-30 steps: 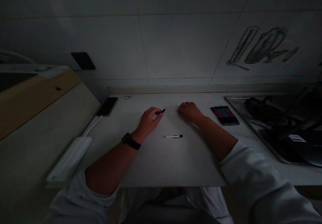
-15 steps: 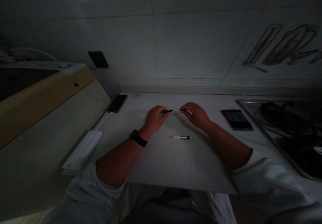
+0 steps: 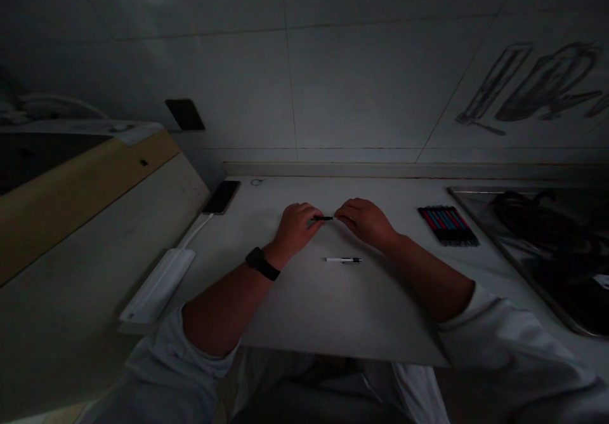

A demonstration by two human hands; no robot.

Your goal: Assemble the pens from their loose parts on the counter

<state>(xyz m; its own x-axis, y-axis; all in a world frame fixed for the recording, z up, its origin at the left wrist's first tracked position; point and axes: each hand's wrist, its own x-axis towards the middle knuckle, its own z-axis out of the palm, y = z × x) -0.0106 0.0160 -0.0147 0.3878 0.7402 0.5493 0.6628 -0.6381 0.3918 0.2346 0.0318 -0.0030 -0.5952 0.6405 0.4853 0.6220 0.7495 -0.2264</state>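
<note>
My left hand, a dark watch on its wrist, is closed on a black pen part that points right. Opposite it, my right hand has its fingertips pinched together right at the tip of that black part. A small pale bit shows between them; the rest of what the right fingers hold is hidden. Below both hands a white and black pen lies flat on the white countertop.
A row of black pens with red and blue parts lies to the right, beside a metal sink holding dark things. On the left are a phone, a white power strip and a small ring. A tiled wall stands behind.
My hands have come closer together and slightly nearer to me. The thin white piece that showed between the black pen part and my right fingers is now almost out of sight.
</note>
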